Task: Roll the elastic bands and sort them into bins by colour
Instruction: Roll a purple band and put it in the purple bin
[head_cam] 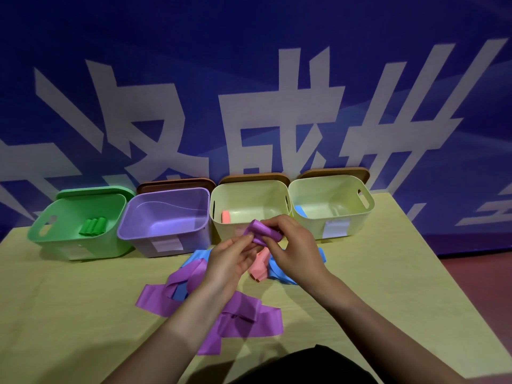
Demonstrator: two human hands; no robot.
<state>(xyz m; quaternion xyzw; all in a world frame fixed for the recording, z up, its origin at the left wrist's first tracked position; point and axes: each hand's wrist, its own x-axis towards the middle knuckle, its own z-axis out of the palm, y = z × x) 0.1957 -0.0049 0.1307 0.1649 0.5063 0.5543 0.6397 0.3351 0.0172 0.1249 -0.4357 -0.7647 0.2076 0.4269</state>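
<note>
Fingertips of the left hand (235,254) and right hand (293,245) pinch a glossy purple band (261,232), partly rolled, above the table (69,314). Flat stretchy bands (241,314) lie beneath. Smooth plastic purple bin (166,220) behind.

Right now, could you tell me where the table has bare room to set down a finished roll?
The table is bare left of the loose purple bands, in front of the green bin. It is bare again right of the right hand, before the far-right bin. The middle is crowded: purple, blue and pink bands overlap under both hands.
</note>
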